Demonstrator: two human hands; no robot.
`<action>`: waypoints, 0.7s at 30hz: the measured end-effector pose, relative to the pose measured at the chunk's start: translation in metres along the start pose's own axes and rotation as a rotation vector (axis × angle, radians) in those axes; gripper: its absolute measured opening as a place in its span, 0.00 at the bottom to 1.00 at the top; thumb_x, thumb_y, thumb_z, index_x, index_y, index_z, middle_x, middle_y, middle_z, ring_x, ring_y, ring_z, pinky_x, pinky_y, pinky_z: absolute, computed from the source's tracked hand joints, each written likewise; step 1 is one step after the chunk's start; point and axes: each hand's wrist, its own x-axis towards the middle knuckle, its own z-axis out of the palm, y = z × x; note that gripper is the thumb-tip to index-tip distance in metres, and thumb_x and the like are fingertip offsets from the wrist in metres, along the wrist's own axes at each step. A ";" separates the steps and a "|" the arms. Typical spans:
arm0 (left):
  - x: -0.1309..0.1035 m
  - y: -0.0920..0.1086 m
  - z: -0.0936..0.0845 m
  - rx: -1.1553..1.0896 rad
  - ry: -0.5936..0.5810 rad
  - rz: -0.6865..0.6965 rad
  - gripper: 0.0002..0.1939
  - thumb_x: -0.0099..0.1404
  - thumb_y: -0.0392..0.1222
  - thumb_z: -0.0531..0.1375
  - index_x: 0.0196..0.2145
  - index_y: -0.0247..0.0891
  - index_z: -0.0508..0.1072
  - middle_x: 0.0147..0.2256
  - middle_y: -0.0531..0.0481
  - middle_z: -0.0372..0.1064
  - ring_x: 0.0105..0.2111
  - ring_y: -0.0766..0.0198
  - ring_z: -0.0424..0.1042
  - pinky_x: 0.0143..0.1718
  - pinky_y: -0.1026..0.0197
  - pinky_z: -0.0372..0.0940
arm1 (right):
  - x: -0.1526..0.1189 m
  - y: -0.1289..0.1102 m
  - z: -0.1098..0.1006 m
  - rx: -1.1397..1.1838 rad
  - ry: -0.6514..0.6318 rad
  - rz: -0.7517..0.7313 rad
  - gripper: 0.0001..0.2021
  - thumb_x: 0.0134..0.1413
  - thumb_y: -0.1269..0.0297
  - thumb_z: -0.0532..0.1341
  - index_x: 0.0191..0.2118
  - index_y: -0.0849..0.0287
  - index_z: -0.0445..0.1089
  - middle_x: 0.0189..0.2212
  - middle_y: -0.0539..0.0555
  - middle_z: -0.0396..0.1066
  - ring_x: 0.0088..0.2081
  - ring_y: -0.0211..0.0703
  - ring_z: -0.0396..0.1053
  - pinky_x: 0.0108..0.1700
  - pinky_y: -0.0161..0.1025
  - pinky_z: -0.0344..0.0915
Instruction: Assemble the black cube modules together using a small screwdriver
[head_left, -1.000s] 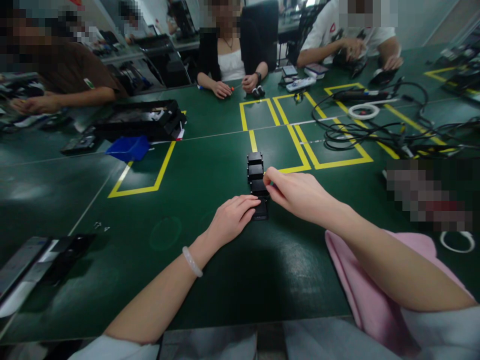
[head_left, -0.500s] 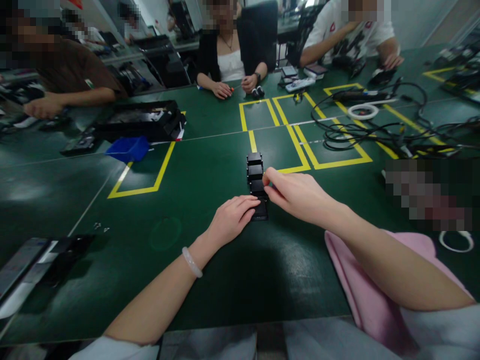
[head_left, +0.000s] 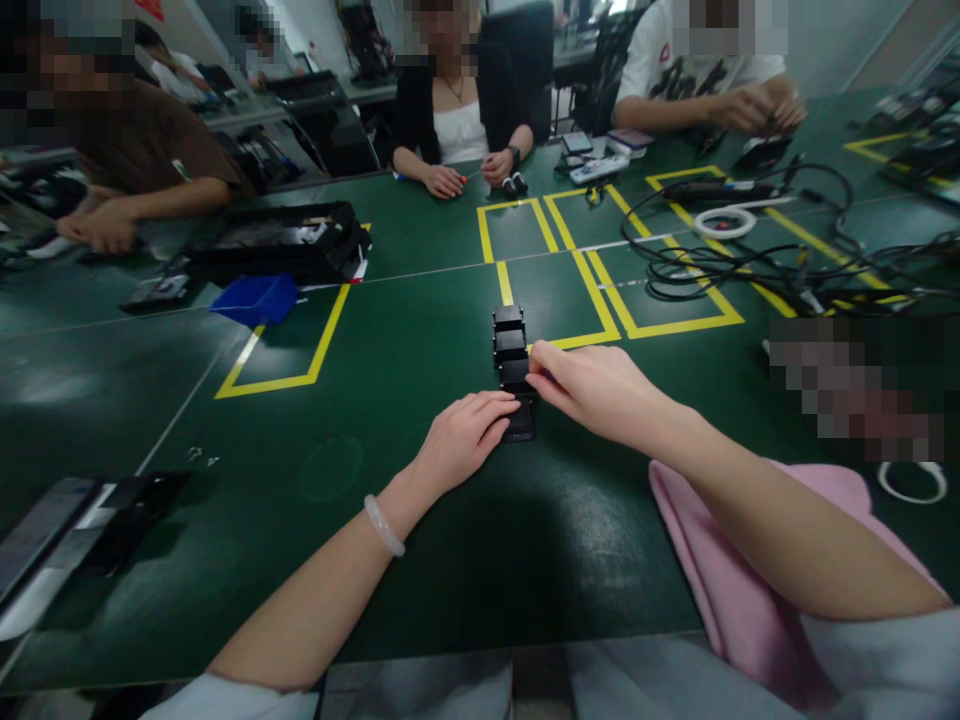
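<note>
Several small black blocks (head_left: 511,345) stand in a line on the green table, running away from me. The nearest piece (head_left: 520,420) is flatter, and the fingertips of my left hand (head_left: 466,432) rest on its left and far edge, with the fingers close together. My right hand (head_left: 581,385) is closed in a pinch at the right side of the third block (head_left: 515,375). Whatever lies between its thumb and forefinger is too small to make out. A pale bracelet (head_left: 384,526) circles my left wrist.
A blue tray (head_left: 256,299) and a black case (head_left: 285,240) lie at the back left. Black cables (head_left: 697,275) spread over the back right. Pink cloth (head_left: 731,560) lies under my right forearm. Small metal bits (head_left: 196,455) are at the left. People sit across the table.
My hands have barely moved. Across the table at the right, a person has brought both hands together; at the left, another person's hands have shifted.
</note>
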 end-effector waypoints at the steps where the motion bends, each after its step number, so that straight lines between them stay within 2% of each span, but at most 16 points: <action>1: 0.000 0.000 0.000 0.000 0.004 0.003 0.14 0.70 0.40 0.50 0.51 0.41 0.67 0.52 0.48 0.68 0.52 0.61 0.67 0.55 0.53 0.63 | 0.000 0.000 0.000 0.013 0.001 -0.007 0.10 0.63 0.61 0.46 0.42 0.57 0.61 0.28 0.51 0.72 0.27 0.41 0.69 0.26 0.35 0.46; 5: 0.000 0.000 0.000 -0.005 0.012 0.010 0.15 0.70 0.40 0.49 0.51 0.41 0.68 0.52 0.47 0.68 0.51 0.61 0.67 0.54 0.53 0.63 | 0.000 0.000 -0.002 0.089 0.008 -0.029 0.08 0.61 0.64 0.48 0.43 0.57 0.60 0.31 0.51 0.73 0.30 0.39 0.69 0.27 0.34 0.48; 10: 0.000 -0.001 0.000 0.002 -0.007 0.003 0.14 0.70 0.39 0.49 0.51 0.41 0.67 0.53 0.49 0.67 0.52 0.61 0.67 0.55 0.53 0.61 | 0.001 0.002 0.000 0.036 0.009 0.007 0.11 0.63 0.58 0.47 0.41 0.57 0.61 0.29 0.51 0.72 0.28 0.41 0.69 0.26 0.35 0.46; 16: 0.000 0.000 0.000 -0.004 -0.004 0.013 0.14 0.70 0.39 0.49 0.51 0.41 0.67 0.53 0.48 0.67 0.51 0.61 0.67 0.54 0.53 0.62 | 0.000 0.001 0.001 0.075 0.025 -0.036 0.08 0.61 0.65 0.49 0.43 0.58 0.60 0.32 0.52 0.73 0.30 0.39 0.69 0.27 0.34 0.48; 21: 0.000 0.000 0.001 -0.004 0.014 0.010 0.14 0.69 0.39 0.50 0.51 0.41 0.68 0.52 0.48 0.68 0.52 0.61 0.67 0.54 0.53 0.63 | 0.000 0.000 -0.001 -0.011 -0.010 -0.020 0.11 0.63 0.58 0.47 0.41 0.57 0.61 0.28 0.52 0.73 0.26 0.41 0.68 0.26 0.35 0.45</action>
